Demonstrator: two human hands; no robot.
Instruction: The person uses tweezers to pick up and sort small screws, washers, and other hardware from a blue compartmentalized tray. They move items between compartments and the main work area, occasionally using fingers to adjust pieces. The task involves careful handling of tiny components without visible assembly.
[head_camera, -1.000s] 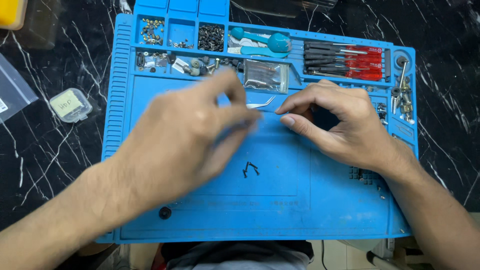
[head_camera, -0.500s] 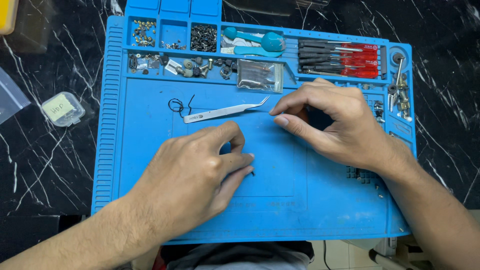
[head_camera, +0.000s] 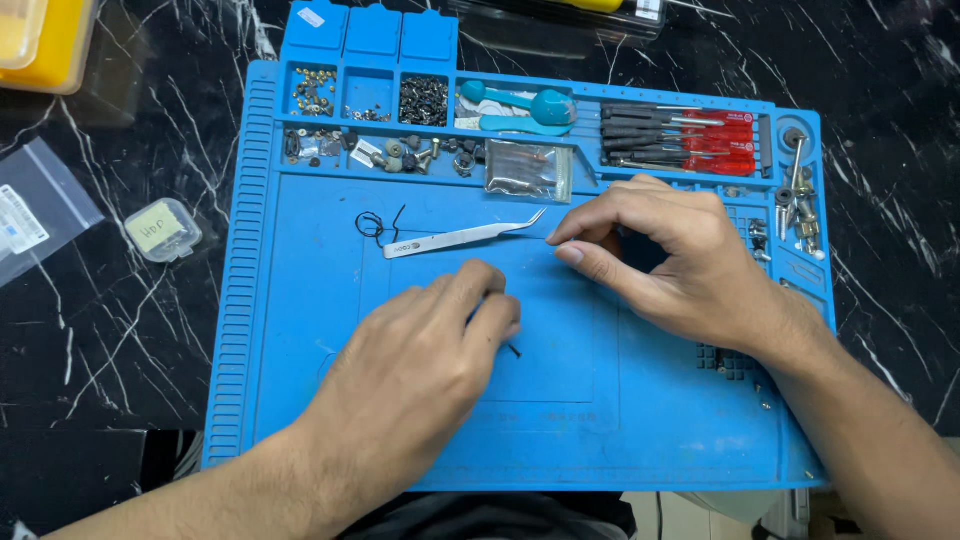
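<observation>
Left hand (head_camera: 420, 360) drew back from tweezers (head_camera: 462, 238), fingers curled, empty; right hand (head_camera: 680, 265) pinching; tray (head_camera: 425, 100) holds screws.

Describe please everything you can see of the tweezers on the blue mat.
The tweezers are slim, silvery metal with a thin curved tip. They lie flat on the blue mat, handle end to the left beside a small black wire loop, tip pointing toward the right hand, whose fingertips are close by. Actual touch cannot be told. The left hand is apart, below them.
</observation>
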